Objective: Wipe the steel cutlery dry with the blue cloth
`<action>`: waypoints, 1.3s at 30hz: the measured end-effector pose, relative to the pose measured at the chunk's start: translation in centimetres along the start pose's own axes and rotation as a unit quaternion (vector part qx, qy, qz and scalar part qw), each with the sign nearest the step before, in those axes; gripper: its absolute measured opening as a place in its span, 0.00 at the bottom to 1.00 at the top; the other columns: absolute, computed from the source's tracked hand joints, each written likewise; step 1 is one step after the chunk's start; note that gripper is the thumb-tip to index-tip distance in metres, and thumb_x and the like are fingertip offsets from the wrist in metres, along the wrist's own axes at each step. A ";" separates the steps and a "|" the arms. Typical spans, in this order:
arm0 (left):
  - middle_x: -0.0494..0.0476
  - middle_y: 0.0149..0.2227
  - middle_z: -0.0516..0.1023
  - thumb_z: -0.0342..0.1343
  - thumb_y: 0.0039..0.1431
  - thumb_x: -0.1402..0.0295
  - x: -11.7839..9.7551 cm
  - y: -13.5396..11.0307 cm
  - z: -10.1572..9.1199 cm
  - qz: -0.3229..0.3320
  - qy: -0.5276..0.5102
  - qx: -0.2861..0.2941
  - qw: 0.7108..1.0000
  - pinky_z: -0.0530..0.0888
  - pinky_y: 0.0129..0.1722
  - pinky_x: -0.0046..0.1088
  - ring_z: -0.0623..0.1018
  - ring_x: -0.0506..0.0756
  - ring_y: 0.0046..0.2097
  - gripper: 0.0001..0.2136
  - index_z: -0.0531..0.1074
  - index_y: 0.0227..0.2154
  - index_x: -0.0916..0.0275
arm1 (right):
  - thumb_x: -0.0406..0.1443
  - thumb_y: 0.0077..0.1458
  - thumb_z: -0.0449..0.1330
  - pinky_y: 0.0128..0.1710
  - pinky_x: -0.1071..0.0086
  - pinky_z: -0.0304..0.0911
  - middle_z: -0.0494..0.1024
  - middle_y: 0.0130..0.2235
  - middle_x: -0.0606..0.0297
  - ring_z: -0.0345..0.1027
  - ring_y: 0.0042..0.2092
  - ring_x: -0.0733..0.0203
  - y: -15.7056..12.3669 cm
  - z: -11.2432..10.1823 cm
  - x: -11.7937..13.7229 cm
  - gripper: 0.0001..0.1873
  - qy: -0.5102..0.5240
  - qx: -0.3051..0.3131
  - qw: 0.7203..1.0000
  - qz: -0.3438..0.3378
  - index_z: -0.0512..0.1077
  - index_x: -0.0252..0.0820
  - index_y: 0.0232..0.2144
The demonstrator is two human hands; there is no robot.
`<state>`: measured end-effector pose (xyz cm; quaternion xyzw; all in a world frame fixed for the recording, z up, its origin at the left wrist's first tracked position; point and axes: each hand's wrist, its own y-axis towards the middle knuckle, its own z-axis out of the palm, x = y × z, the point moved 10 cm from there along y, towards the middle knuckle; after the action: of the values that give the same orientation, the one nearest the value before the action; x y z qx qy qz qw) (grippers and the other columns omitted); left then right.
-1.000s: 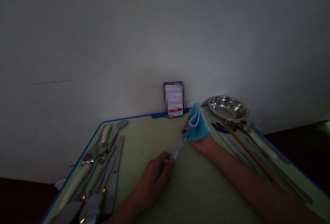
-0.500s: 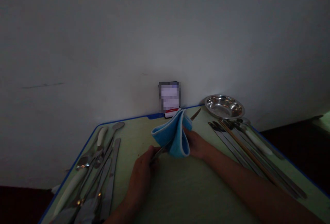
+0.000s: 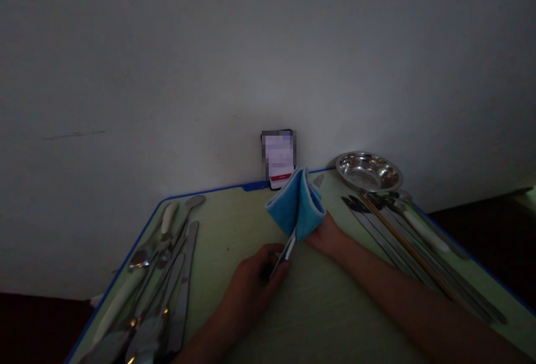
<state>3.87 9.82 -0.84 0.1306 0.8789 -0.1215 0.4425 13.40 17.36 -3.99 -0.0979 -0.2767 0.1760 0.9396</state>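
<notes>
My left hand [image 3: 258, 274] is closed on the handle of a metal table knife [image 3: 288, 248], held at a slant above the table. A blue cloth [image 3: 298, 205] with a pale edge is folded around the knife's blade, and the blade tip pokes out past the cloth's far side. My right hand [image 3: 325, 235] grips the cloth from the right; its fingers are mostly hidden behind it.
Several spoons, forks and knives [image 3: 184, 286] lie along the table's left side. On the right are more knives, chopsticks [image 3: 402, 238] and a steel bowl [image 3: 368, 171]. A phone [image 3: 280, 157] leans against the wall behind the green, blue-edged table [image 3: 234, 224].
My left hand has moved right and turned, bringing the knife handle more upright in view. The cloth has shifted slightly right and up with my right hand, and less of the blade tip shows.
</notes>
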 end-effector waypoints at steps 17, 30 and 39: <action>0.50 0.28 0.74 0.51 0.56 0.66 -1.1 -0.6 1.1 0.071 0.014 0.060 0.996 0.65 0.28 0.22 0.70 0.49 0.28 0.07 0.73 0.34 0.61 | 0.41 0.46 0.62 0.42 0.67 0.63 0.77 0.31 0.68 0.70 0.33 0.64 -1.6 1.9 -1.7 0.14 -0.191 0.105 0.976 0.027 0.73 0.42 0.36; 0.50 0.29 0.77 0.48 0.58 0.68 -1.8 -1.0 2.0 0.091 0.021 0.117 0.989 0.65 0.28 0.20 0.71 0.47 0.28 0.09 0.74 0.36 0.60 | 0.49 0.54 0.50 0.45 0.68 0.62 0.78 0.29 0.70 0.71 0.35 0.64 -0.1 0.5 0.2 0.18 0.014 0.011 1.000 0.024 0.74 0.45 0.29; 0.51 0.32 0.78 0.50 0.57 0.67 -1.8 -0.8 1.5 0.080 0.010 0.086 0.993 0.67 0.30 0.22 0.74 0.49 0.30 0.09 0.75 0.36 0.60 | 0.40 0.45 0.62 0.39 0.69 0.63 0.77 0.27 0.70 0.69 0.30 0.65 -1.2 1.3 -1.0 0.09 -0.145 0.056 0.988 0.023 0.74 0.41 0.30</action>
<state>5.75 8.33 -0.20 0.2394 0.8562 -0.1596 0.4292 12.17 15.99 -3.06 -0.0252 -0.3973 0.2252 0.8893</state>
